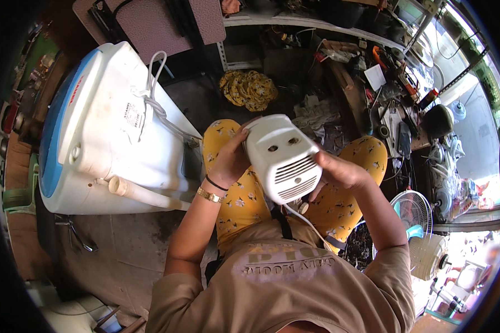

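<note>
Above my lap, both hands hold a white plastic appliance housing with rows of vent slots and two dark round holes. My left hand is closed around its left side, fingers partly hidden behind it. On its right side, my right hand grips with the thumb near the vents and the other fingers mostly out of sight. A white cord runs down from under the housing across my lap. The exact kind of appliance cannot be made out.
To the left stands a white and blue washing machine with a drain hose and bundled grey cord. Pliers lie on the floor. A round yellow cloth mat is ahead. Tools crowd the right bench; a fan stands nearby.
</note>
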A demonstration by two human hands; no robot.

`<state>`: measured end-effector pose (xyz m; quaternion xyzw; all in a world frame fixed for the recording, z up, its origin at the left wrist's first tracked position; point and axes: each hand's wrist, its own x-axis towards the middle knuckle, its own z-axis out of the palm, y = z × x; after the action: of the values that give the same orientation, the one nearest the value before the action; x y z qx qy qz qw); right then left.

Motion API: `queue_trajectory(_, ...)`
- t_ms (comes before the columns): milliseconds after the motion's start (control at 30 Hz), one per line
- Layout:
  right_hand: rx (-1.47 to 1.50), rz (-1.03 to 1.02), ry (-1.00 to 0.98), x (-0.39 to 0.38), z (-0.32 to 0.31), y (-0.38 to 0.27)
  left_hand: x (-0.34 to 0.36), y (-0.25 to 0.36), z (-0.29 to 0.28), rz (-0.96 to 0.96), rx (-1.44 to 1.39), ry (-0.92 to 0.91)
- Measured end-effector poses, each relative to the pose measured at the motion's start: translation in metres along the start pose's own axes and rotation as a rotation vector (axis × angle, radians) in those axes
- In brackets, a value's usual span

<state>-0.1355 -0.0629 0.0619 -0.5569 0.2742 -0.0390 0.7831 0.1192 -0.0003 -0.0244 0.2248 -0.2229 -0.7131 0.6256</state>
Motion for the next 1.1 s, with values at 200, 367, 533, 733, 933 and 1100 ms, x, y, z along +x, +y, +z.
queue_trajectory(200, -0.496, -0.102, 0.063, 0.025, -0.002, 0.021, -0.005, -0.03, -0.025, -0.093, -0.051, 0.089)
queue_trajectory(367, -0.173, -0.368, 0.124, 0.048, -0.007, 0.03, 0.015, -0.04, -0.032, -0.117, -0.142, 0.118)
queue_trajectory(533, -0.159, -0.423, 0.204, 0.054, -0.007, 0.06, 0.007, -0.048, -0.046, -0.209, -0.262, -0.002)
queue_trajectory(733, 0.024, -0.446, 0.312, 0.062, -0.01, 0.094, -0.003, -0.064, -0.046, -0.26, -0.006, 0.267)
queue_trajectory(933, 0.42, -0.455, 0.272, 0.058, -0.021, 0.106, -0.029, -0.073, -0.055, -0.14, 0.002, 0.113)
queue_trajectory(1100, 0.411, -0.527, 0.334, 0.036, -0.011, 0.097, -0.039, -0.066, -0.038, -0.015, 0.375, 0.017)
